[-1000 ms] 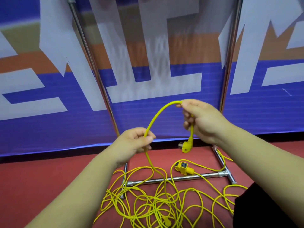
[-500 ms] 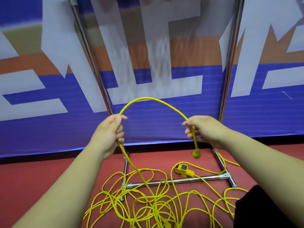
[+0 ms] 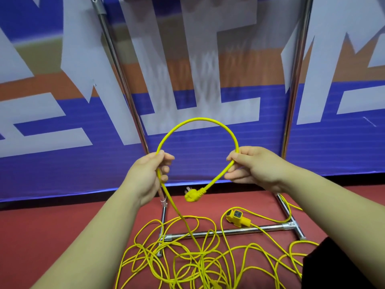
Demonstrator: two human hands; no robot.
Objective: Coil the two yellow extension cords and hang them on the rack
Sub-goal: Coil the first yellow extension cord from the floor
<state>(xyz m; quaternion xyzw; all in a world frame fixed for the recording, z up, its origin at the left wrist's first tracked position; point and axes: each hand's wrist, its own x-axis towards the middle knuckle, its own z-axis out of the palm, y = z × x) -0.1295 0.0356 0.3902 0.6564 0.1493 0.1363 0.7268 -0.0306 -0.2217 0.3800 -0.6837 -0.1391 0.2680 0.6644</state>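
Head view, red floor [image 3: 52,236], blue banner [image 3: 62,174], tangled yellow cords [image 3: 201,257]

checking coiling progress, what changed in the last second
The left hand slid away from the right hand along the cord, widening the arc between them into a round loop. The right hand dropped a little and the plug swung left under the loop. Both hands kept their grip; the socket, the floor tangle and the rack stayed put.

Left hand [image 3: 145,176], right hand [image 3: 253,166] pinch yellow cord [image 3: 200,119] arch; plug [image 3: 192,196] dangles; tangle on floor, possibly both cords.
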